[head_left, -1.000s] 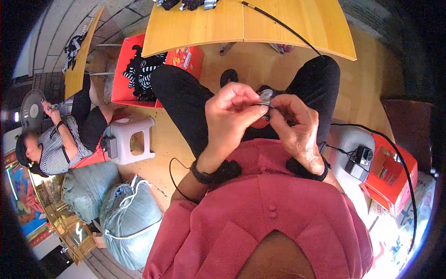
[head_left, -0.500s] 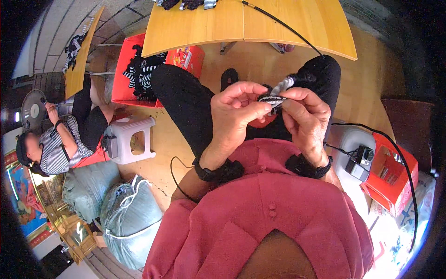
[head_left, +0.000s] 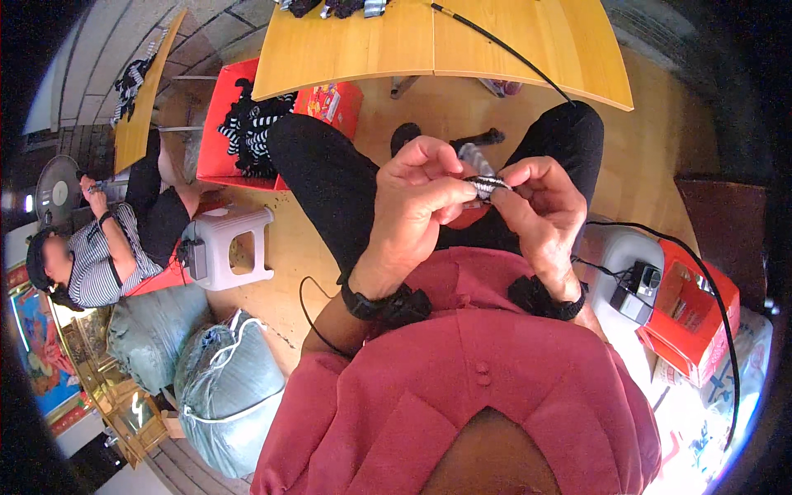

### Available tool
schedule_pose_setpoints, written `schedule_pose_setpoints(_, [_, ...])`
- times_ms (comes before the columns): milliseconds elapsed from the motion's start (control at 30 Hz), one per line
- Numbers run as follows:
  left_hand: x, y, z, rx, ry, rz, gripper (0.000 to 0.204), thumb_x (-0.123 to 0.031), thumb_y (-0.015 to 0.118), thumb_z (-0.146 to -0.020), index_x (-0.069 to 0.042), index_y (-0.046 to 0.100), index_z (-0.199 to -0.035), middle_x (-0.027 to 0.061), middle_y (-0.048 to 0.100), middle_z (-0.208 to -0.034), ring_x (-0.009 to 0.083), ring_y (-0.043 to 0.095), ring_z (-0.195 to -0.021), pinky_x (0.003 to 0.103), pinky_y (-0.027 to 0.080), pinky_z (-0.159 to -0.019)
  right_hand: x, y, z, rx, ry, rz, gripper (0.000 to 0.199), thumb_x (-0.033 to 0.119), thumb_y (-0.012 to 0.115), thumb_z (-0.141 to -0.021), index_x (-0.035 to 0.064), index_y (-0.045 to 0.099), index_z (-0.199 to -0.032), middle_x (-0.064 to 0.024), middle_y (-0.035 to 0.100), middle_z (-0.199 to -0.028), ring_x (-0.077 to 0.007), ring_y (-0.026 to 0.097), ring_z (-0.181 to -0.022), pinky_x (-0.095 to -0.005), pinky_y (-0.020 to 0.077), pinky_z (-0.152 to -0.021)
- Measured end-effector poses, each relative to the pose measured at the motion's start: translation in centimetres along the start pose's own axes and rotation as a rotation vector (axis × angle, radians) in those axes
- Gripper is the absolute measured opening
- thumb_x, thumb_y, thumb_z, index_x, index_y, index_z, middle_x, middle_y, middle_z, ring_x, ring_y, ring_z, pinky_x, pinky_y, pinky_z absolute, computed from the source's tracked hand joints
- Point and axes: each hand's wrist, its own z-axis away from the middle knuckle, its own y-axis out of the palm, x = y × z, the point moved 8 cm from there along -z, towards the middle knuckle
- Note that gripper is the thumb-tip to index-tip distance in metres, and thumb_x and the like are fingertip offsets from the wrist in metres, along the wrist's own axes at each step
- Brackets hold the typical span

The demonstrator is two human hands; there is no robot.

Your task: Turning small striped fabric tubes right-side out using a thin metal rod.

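A small black-and-white striped knit piece (head_left: 485,185) is pinched between my two hands, in front of my lap. My left hand (head_left: 412,202) holds its left end between thumb and forefinger, the other fingers curled. Thumb and fingers of my right hand (head_left: 544,206) grip the opposite end. A blurred pale striped flap (head_left: 474,157) rises from the knit, and a dark strip (head_left: 487,138) shows just beyond it; I cannot tell whether they are joined. My fingertips hide part of the piece.
Ahead stands a wooden table (head_left: 355,58) with striped knits and a black cable (head_left: 495,37). A red box (head_left: 210,136) of similar knits sits beneath its left side. At left are a seated co-worker (head_left: 115,256), a pale stool (head_left: 235,247) and bulging sacks (head_left: 231,388); at right, a red crate (head_left: 693,309).
The pale striped flap has swung leftward, away from my right fingers. Beyond the hands, the dark strip now shows farther forward. Both hands stay close together, still gripping the knit.
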Motion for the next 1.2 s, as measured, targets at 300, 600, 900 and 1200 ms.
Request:
schedule_pose_setpoints(300, [-1.4,1.9,1.2,0.129,0.075,-0.143,0.022,0.009,0.063,-0.069,-0.002,0.053,-0.084,0.0045,0.058,-0.078,0.0066,0.053,-0.061,0.018,0.041,-0.050,3.4,0.8,-0.4,0.033,-0.247,0.297,0.015,-0.006,0.058,-0.075,-0.0038,0.061,-0.089,-0.0104,0.063,-0.073,-0.0132,0.059,-0.058,-0.0251,0.0478,-0.054])
schedule_pose_setpoints(600, [-2.6,1.9,1.7,-0.023,0.314,-0.422,0.016,0.011,0.057,-0.075,0.005,0.057,-0.090,0.0070,0.061,-0.081,0.0059,0.057,-0.064,0.019,0.049,-0.056,0.5,1.3,0.1,0.064,0.229,-0.382,0.011,-0.003,0.059,-0.081,-0.0028,0.060,-0.092,-0.0042,0.059,-0.071,-0.0029,0.039,-0.042,-0.0170,0.0264,-0.036])
schedule_pose_setpoints(900, [-3.1,2.0,2.0,0.031,0.252,-0.146,0.017,0.013,0.056,-0.072,0.000,0.054,-0.083,0.0074,0.061,-0.079,0.0113,0.059,-0.065,0.023,0.050,-0.057,2.1,1.5,0.6,0.122,0.067,-0.157,0.010,-0.007,0.059,-0.078,-0.0032,0.058,-0.088,-0.0066,0.062,-0.079,-0.0098,0.059,-0.063,-0.0209,0.0479,-0.057])
schedule_pose_setpoints(1200, [-1.1,3.5,2.0,0.279,-0.051,0.075,0.025,0.008,0.056,-0.069,-0.002,0.052,-0.092,0.0010,0.052,-0.074,0.0045,0.043,-0.054,0.017,0.032,-0.046,2.6,0.2,0.2,-0.052,-0.048,-0.087,0.009,-0.005,0.058,-0.080,-0.0019,0.058,-0.088,-0.0049,0.062,-0.073,-0.0081,0.057,-0.057,-0.0205,0.0460,-0.051])
